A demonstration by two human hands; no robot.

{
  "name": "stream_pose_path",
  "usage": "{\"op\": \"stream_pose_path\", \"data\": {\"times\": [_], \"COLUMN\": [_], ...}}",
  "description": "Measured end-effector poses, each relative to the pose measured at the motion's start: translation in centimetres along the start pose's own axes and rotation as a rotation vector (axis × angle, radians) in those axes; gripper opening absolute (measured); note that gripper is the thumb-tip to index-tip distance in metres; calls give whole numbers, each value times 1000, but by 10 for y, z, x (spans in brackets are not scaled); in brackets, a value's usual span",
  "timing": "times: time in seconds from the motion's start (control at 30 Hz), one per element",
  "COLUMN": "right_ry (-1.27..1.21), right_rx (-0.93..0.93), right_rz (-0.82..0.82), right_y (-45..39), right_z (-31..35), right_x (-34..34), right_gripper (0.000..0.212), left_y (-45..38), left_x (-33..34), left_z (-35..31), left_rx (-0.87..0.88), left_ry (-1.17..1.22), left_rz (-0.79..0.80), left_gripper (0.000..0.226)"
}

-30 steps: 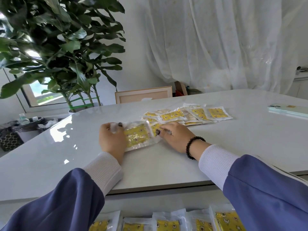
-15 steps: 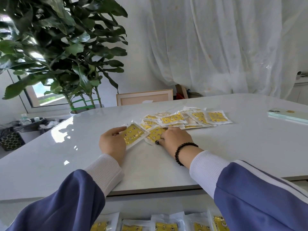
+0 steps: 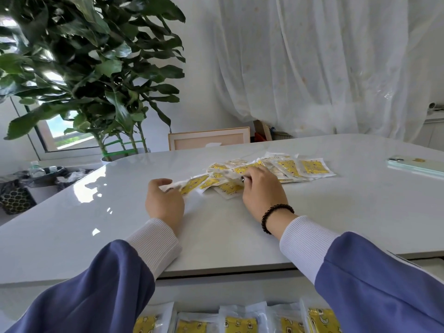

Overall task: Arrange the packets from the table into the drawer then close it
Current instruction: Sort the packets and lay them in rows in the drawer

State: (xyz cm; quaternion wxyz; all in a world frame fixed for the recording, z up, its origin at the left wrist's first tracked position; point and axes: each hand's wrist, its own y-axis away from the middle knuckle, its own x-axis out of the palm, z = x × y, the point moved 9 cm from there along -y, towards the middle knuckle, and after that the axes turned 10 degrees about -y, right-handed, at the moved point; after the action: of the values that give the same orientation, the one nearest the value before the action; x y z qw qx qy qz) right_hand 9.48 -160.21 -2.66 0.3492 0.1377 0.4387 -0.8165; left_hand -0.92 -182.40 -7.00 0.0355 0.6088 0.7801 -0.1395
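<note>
Left hand (image 3: 164, 203) gripping one yellow packet (image 3: 192, 184) mid-frame; right hand (image 3: 263, 191) curled on packet pile (image 3: 288, 168). Phone (image 3: 415, 163) far right; potted plant (image 3: 91, 68) upper left.

Your desk (image 3: 240, 236) carries a spread of packets (image 3: 288, 168) at its centre, toward the far side. Your left hand (image 3: 164, 204) rests on the desk at the left end of the spread, touching the leftmost packet (image 3: 192, 185). Your right hand (image 3: 263, 191) lies on the near middle of the spread. A phone (image 3: 415, 163) lies on the desk at the far right, well apart from the packets. Behind the desk, a plant (image 3: 91, 68) stands at the left and a frame (image 3: 209, 140) at the centre. Below the desk's near edge, the drawer (image 3: 216, 294) holds a row of packets (image 3: 241, 324) side by side.
</note>
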Motion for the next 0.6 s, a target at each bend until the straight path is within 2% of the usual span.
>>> {"op": "stream_pose_path", "data": {"times": [0.1, 0.13, 0.17, 0.27, 0.33, 0.47, 0.6], "right_ry": [-102, -123, -134, -131, -109, -193, -197], "right_rx": [28, -4, -61, -278, -379, -407, -312], "right_rz": [-149, -152, -106, 196, 339, 403, 351], "right_y": [-1, -1, -2, 8, 19, 22, 15], "right_z": [-6, -5, -1, 20, 32, 37, 27], "right_x": [-17, -17, -12, 22, 40, 47, 42], "right_gripper": [18, 17, 16, 14, 14, 15, 25], "left_y": [5, 6, 7, 9, 11, 17, 18], "left_x": [-2, -2, 0, 13, 16, 24, 27], "left_z": [-5, -6, -7, -11, -13, -13, -16], "left_rx": [5, 16, 27, 61, 58, 22, 147], "left_ry": [-64, -71, -70, -80, -64, 52, -170], "left_rz": [-14, -10, 1, 110, 149, 282, 275], "left_gripper": [27, 25, 23, 23, 23, 31, 46]}}
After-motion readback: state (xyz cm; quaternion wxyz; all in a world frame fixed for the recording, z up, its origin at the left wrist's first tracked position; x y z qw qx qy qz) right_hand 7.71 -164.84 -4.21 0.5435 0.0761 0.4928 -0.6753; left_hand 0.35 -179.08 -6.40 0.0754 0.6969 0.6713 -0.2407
